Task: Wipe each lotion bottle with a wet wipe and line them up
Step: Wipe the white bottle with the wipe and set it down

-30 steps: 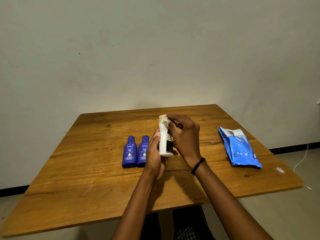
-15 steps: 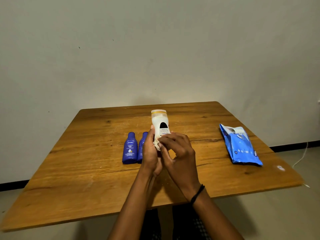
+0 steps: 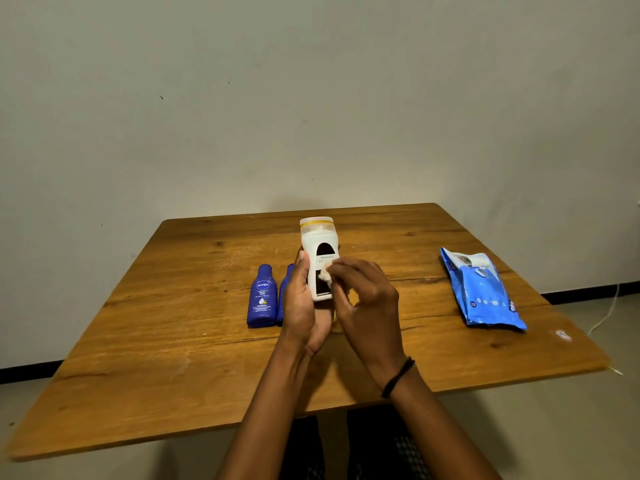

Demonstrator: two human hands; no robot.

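1. White lotion bottle (image 3: 317, 251): held over the middle of the wooden table (image 3: 173, 341). The cap end with the yellow band points up and away, and the label faces the camera.
2. Left hand (image 3: 304, 306): wrapped round the bottle's lower body from the left, thumb running up its left edge. The bottle's base is buried in the palm, so I can't tell whether it touches the table.
3. Right hand (image 3: 367, 303): fingertips bunched in a narrow pinch on a small crumpled wet wipe (image 3: 327, 273). The wipe is pressed onto the front of the label at about mid-height. There is a black band (image 3: 398, 375) on that wrist.
4. First blue bottle (image 3: 262, 296): on the table just left of the left hand, cap toward the far side, white logo and print visible. No hand on it.
5. Second blue bottle (image 3: 284, 289): right beside the first, touching or nearly so. It is mostly hidden behind the left hand, with only its left strip showing. The pair sits side by side in a row.
6. Wipes pack (image 3: 485, 292): blue, lying flat on the right part of the table, well apart from both hands. The flap at its far end is peeled back.
7. Background: plain pale wall behind the table, and a white cable (image 3: 606, 317) on the floor at the right edge.
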